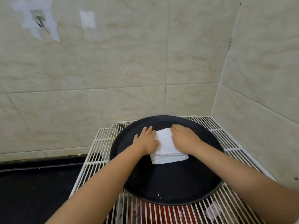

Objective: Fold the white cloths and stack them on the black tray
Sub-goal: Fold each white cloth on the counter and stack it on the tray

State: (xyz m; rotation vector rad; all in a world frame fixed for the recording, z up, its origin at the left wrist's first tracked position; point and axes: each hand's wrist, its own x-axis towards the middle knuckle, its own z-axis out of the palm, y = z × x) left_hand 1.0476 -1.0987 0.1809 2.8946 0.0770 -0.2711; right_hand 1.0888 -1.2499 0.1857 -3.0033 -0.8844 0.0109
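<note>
1. Head view: a round black tray (169, 180) sits on a white wire rack (97, 143) in a tiled corner, with a stack of folded white cloths (166, 146) lying slightly toward 12 o'clock of the tray's centre.
2. The left hand (146, 140) lies flat with fingers straight, pressing the stack's 9 o'clock edge, fingertips pointing to 12 o'clock over bare tray.
3. The right hand (184, 138) lies palm-down with fingers extended, covering the stack's 3 o'clock edge; it grasps nothing.
4. The stack's layered edges face 6 o'clock, clear of both hands.
5. Open tray surface spreads widest from the stack toward 6 o'clock; narrower bands remain at 12, 9 and 3 o'clock.
6. The tray's 12 o'clock rim sits near the tiled wall (113, 70); a second wall closes the rack's 3 o'clock side.
7. At 9 o'clock the rack's edge meets a dark countertop (32, 183).
8. Red items (155, 214) show beneath the rack bars at 6 o'clock.
</note>
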